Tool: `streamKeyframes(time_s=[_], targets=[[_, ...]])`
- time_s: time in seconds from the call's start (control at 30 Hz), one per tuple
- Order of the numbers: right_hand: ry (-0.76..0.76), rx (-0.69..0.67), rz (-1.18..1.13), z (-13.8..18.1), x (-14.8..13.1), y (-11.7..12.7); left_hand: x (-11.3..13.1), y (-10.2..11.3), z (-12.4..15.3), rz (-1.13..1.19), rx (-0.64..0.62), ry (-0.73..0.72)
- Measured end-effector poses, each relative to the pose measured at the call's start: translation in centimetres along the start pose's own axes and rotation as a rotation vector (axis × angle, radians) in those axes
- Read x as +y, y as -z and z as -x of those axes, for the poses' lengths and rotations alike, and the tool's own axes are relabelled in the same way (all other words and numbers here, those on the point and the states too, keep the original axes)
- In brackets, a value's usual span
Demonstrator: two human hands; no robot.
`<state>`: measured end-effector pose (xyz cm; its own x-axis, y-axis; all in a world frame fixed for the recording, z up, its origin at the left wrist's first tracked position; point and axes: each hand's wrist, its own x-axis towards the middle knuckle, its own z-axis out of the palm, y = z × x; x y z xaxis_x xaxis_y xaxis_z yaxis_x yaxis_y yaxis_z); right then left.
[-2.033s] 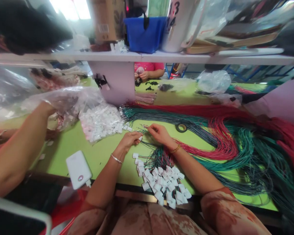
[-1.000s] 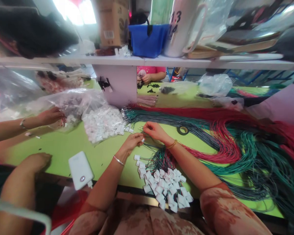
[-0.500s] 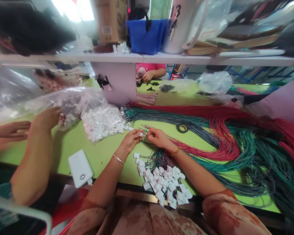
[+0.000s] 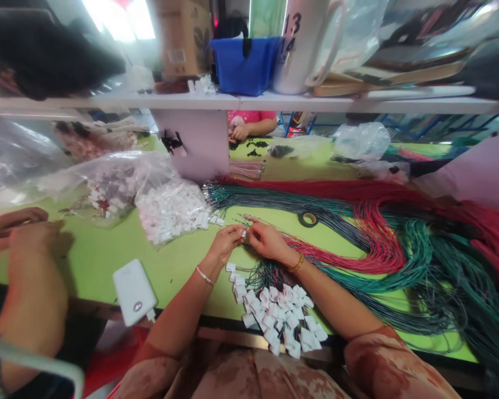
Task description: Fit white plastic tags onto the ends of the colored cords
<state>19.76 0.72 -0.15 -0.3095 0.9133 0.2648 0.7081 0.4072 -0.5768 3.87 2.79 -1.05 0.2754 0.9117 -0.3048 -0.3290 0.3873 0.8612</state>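
Observation:
My left hand (image 4: 228,241) is closed in a pinch on a small white plastic connector (image 4: 244,233). Close beside it, my right hand (image 4: 267,239) has its fingers pinched together on a thin wire, mostly hidden by the fingers. Thin wire ends with metal tips (image 4: 246,217) lie just beyond both fingertips. Below my hands is a pile of wires with white connectors (image 4: 274,313) on their ends, spilling over the table's front edge. Red wires (image 4: 316,249) run rightward from beneath my right wrist.
A plastic bag of white connectors (image 4: 172,210) lies left of the wire bundles (image 4: 291,197). A roll of black tape (image 4: 308,219) sits among the wires. The white power bank (image 4: 135,292) is near the front edge. A co-worker's arm (image 4: 35,277) is at left; a shelf (image 4: 166,103) crosses above.
The co-worker's arm at left has drawn back from the bag toward the left edge. My hands stay together at the connector, with the right fingers shifting slightly. The view has tilted slightly.

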Motion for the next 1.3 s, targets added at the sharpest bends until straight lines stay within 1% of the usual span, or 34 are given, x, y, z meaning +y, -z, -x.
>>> streamKeyframes(time_s=[0.1,0.2,0.23,0.27,0.3,0.33,0.4,0.47,0.5,0.53,0.6,0.7,0.73,0.8,0.87,0.93,1.0,1.1,1.3], targets=[[-0.028,-0.017,0.06,0.0,0.0,0.2,-0.3,-0.1,0.0,-0.046,0.011,-0.018],[-0.02,-0.071,0.032,-0.9,1.1,1.7,-0.5,-0.1,-0.2,-0.058,0.011,0.002],[-0.053,-0.066,0.025,-1.4,1.8,2.4,-0.5,-0.1,-0.3,-0.052,0.01,0.014],[-0.121,-0.031,0.048,-1.9,2.5,3.0,-0.4,-0.1,-0.4,-0.047,0.01,0.023],[-0.203,-0.006,0.1,-2.4,3.3,3.6,-0.4,0.0,-0.4,-0.045,0.011,0.03],[-0.274,-0.016,0.157,-2.9,4.1,3.9,-0.4,0.0,-0.4,-0.049,0.011,0.037],[-0.358,-0.089,0.234,-3.7,5.3,4.0,-0.3,0.0,-0.4,-0.066,0.006,0.043],[-0.391,-0.165,0.273,-4.1,6.0,3.6,-0.3,0.1,-0.3,-0.082,-0.006,0.041],[-0.398,-0.178,0.286,-4.2,6.2,3.3,-0.3,0.1,-0.3,-0.087,-0.012,0.037],[-0.399,-0.17,0.293,-4.1,6.2,3.1,-0.3,0.1,-0.2,-0.09,-0.017,0.033],[-0.377,-0.108,0.259,-3.8,6.1,2.9,-0.4,0.1,-0.1,-0.086,-0.018,0.02],[-0.295,0.007,0.031,-2.8,5.3,3.2,-0.5,0.0,-0.1,-0.059,-0.021,0.005],[-0.264,0.015,-0.072,-2.4,4.9,3.3,-0.6,-0.1,-0.2,-0.045,-0.024,-0.001],[-0.219,-0.011,-0.253,-1.6,4.1,3.3,-0.8,-0.2,-0.2,-0.021,-0.037,-0.011],[-0.206,-0.044,-0.373,-0.8,3.4,3.1,-1.1,-0.5,-0.2,-0.005,-0.056,-0.02],[-0.203,-0.063,-0.442,-0.1,2.8,2.6,-1.2,-0.7,-0.1,0.009,-0.074,-0.02],[-0.193,-0.06,-0.451,0.5,2.4,2.1,-1.2,-0.9,0.1,0.026,-0.083,-0.019],[-0.175,-0.025,-0.381,0.9,2.1,1.6,-1.0,-1.2,0.2,0.041,-0.082,-0.016],[-0.173,-0.007,-0.294,0.9,2.0,1.7,-0.9,-1.2,0.1,0.022,-0.068,0.002]])
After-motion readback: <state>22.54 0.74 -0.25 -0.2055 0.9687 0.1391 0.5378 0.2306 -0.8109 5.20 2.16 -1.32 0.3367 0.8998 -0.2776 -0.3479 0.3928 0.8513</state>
